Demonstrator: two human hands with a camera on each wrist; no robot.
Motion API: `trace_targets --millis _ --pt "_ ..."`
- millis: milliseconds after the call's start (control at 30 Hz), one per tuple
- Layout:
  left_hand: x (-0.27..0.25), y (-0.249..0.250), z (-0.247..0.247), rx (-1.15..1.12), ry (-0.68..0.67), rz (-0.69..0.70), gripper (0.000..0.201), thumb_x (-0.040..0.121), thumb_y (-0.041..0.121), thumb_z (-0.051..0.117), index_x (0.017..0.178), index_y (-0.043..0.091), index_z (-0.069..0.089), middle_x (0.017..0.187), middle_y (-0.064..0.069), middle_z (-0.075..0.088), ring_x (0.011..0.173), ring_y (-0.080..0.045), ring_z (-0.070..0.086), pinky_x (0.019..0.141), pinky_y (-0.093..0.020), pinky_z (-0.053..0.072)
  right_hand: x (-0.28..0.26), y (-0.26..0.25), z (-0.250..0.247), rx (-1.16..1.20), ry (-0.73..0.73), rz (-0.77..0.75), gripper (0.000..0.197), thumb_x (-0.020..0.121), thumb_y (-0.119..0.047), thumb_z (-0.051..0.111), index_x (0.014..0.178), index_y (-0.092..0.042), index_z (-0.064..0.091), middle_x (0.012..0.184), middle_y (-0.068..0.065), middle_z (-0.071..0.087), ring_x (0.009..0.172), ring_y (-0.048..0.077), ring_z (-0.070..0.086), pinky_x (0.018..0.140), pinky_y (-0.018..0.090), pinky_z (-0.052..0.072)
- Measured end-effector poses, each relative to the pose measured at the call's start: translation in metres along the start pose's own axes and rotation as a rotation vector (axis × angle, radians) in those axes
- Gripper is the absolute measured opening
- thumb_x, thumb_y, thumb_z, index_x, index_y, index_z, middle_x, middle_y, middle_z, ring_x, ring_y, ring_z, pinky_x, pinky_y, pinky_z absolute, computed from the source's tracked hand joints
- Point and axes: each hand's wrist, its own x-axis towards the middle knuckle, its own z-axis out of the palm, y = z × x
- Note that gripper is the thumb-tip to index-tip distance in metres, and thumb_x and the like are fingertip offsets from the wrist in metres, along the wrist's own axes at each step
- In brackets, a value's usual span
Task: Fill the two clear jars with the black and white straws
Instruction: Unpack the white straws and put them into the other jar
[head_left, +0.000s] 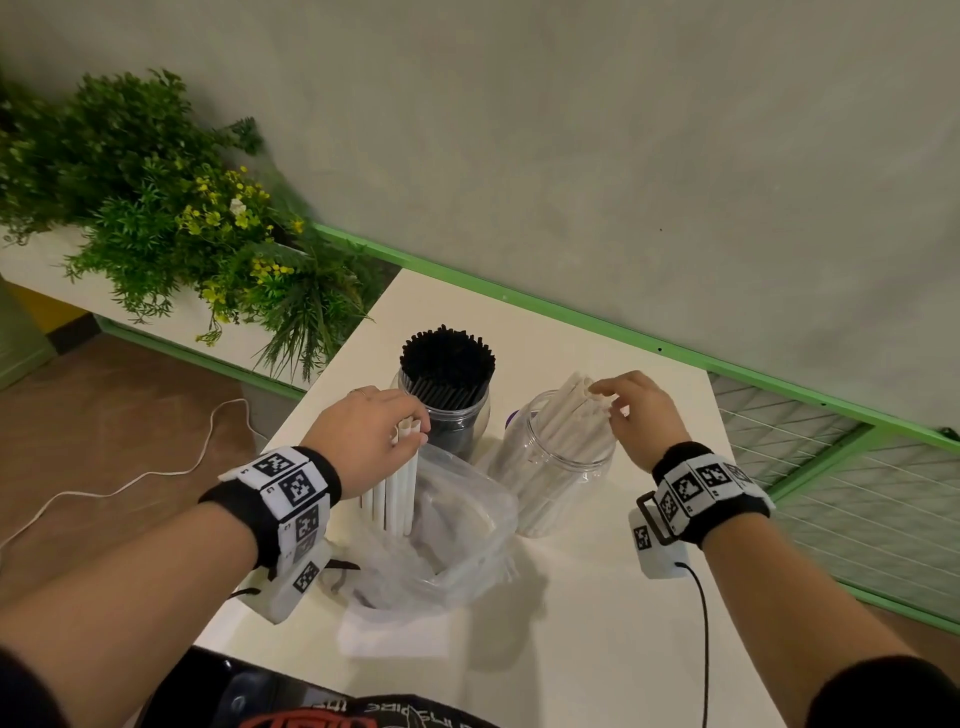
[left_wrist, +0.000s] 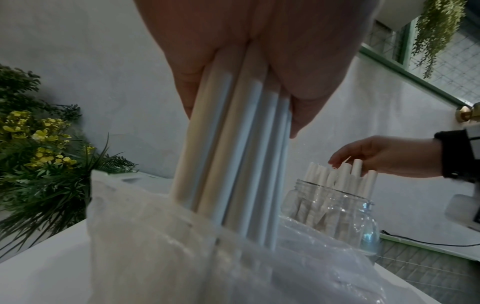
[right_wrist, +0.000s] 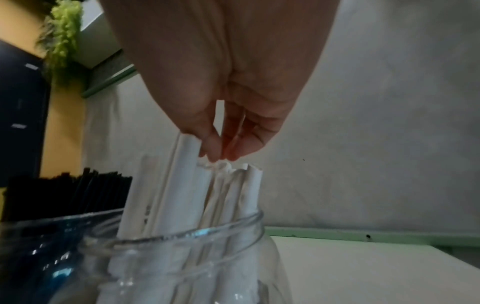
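My left hand grips a bundle of white straws near their tops. The bundle stands upright, its lower ends inside a crumpled clear plastic bag. To the right, a clear jar holds several white straws leaning to the right. Above them, my right hand touches the straw tops with loose fingertips. Behind the bag, a second clear jar is packed with black straws.
Everything stands on a white table whose left edge runs just beside my left wrist. A planter with green plants lies beyond the left edge. Green-framed wire mesh borders the right side. A black cable trails from my right wrist.
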Motion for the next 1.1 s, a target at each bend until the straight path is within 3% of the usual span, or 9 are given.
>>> trace_targets --millis 133,233,400,467,567,833,900,1000,1100 --pt "0.000 -0.001 0.000 -0.015 0.010 0.012 0.039 0.077 0.056 0.028 0.092 0.037 0.057 0.098 0.020 0.059 0.087 -0.011 0.049 0.083 -0.028 0.040 0.010 -0.001 0.004 -0.087 -0.092 -0.024 0.041 0.085 0.013 0.048 0.109 -0.011 0.070 0.108 0.009 0.059 0.086 0.015 0.050 0.082 0.018 0.036" --pt "-0.001 0.000 -0.001 -0.015 0.015 0.011 0.031 0.080 0.052 0.034 0.092 0.036 0.058 0.097 0.020 0.059 0.087 -0.012 0.049 0.084 -0.029 0.041 0.018 -0.007 0.000 -0.090 -0.158 -0.010 0.042 0.087 0.010 0.043 0.109 -0.013 0.070 0.107 0.010 0.061 0.088 0.016 0.050 0.084 0.017 0.035" --pt "-0.002 0.000 -0.002 -0.010 0.030 0.007 0.021 0.084 0.044 0.042 0.093 0.034 0.058 0.091 0.023 0.052 0.086 -0.012 0.047 0.079 -0.027 0.038 0.024 -0.018 -0.001 -0.113 -0.227 0.080 0.025 0.094 -0.018 0.051 0.111 -0.015 0.068 0.103 0.002 0.060 0.096 0.018 0.053 0.083 0.022 0.036" --pt "-0.002 0.000 -0.003 -0.005 0.037 0.013 0.015 0.088 0.041 0.047 0.093 0.034 0.059 0.091 0.022 0.052 0.086 -0.012 0.046 0.078 -0.027 0.037 0.024 -0.019 0.005 -0.147 -0.187 0.088 0.021 0.089 -0.022 0.059 0.107 -0.014 0.068 0.101 0.005 0.063 0.094 0.021 0.057 0.082 0.025 0.040" --pt "-0.002 0.000 -0.002 -0.006 0.049 0.009 0.008 0.090 0.035 0.052 0.095 0.033 0.059 0.094 0.021 0.054 0.087 -0.013 0.047 0.076 -0.024 0.032 0.024 -0.017 0.017 -0.145 -0.101 0.093 0.015 0.084 -0.011 0.062 0.098 -0.012 0.067 0.097 0.008 0.065 0.091 0.024 0.059 0.076 0.024 0.040" --pt "-0.003 -0.003 -0.002 -0.007 0.039 -0.009 0.029 0.081 0.050 0.036 0.094 0.036 0.058 0.093 0.018 0.058 0.085 -0.013 0.047 0.081 -0.028 0.038 0.045 -0.024 -0.008 -0.061 0.133 0.087 0.009 0.087 -0.007 0.064 0.094 -0.011 0.068 0.086 0.003 0.063 0.079 0.020 0.057 0.073 0.021 0.038" --pt "-0.003 -0.003 -0.002 -0.002 0.041 -0.005 0.029 0.081 0.050 0.036 0.094 0.035 0.058 0.094 0.017 0.060 0.085 -0.013 0.047 0.080 -0.026 0.037 0.049 -0.021 -0.012 -0.058 0.101 0.085 0.009 0.084 -0.008 0.068 0.092 -0.010 0.066 0.088 0.005 0.062 0.080 0.022 0.058 0.071 0.022 0.037" --pt "-0.003 -0.001 -0.002 0.014 0.063 -0.005 0.014 0.089 0.041 0.049 0.096 0.033 0.059 0.096 0.015 0.060 0.086 -0.013 0.045 0.074 -0.023 0.030 0.044 -0.013 -0.004 -0.164 -0.002 0.048 0.005 0.085 -0.013 0.069 0.089 -0.011 0.066 0.092 0.002 0.058 0.090 0.024 0.057 0.074 0.025 0.036" --pt "-0.004 -0.001 -0.002 0.020 0.079 -0.001 0.008 0.090 0.035 0.054 0.096 0.033 0.060 0.096 0.015 0.061 0.086 -0.013 0.045 0.073 -0.023 0.027 0.029 -0.008 0.001 -0.113 0.109 0.001 0.007 0.090 -0.016 0.062 0.090 -0.013 0.068 0.099 0.002 0.057 0.098 0.025 0.052 0.082 0.031 0.041"
